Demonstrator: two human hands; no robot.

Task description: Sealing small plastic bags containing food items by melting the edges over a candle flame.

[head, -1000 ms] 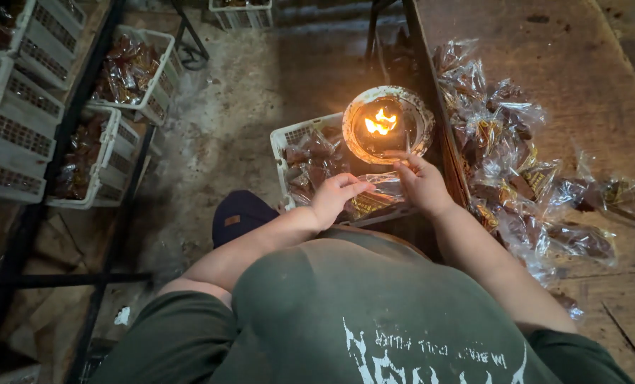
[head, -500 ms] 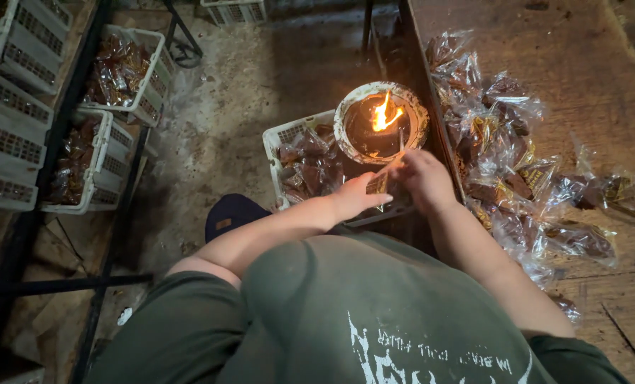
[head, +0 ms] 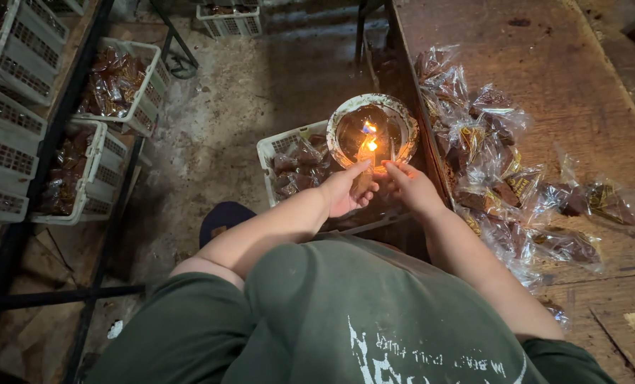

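Observation:
A round bowl (head: 395,114) with a small flame (head: 368,136) in it stands at the wooden table's left edge. My left hand (head: 347,190) and my right hand (head: 411,186) meet just below the flame, and together they pinch a small clear plastic packet (head: 366,162) whose top glows in the fire. Under my hands sits a white plastic crate (head: 282,153) with several filled packets of brown pieces.
Many clear packets (head: 502,178) of brown pieces lie heaped on the wooden table (head: 559,71) at the right. More white crates (head: 118,85) with packets stand on a dark metal rack at the left. Rough concrete floor (head: 260,78) lies between.
My hands have lifted the packet's top edge closer into the flame, and the flame looks smaller. The view has shifted a little to the left.

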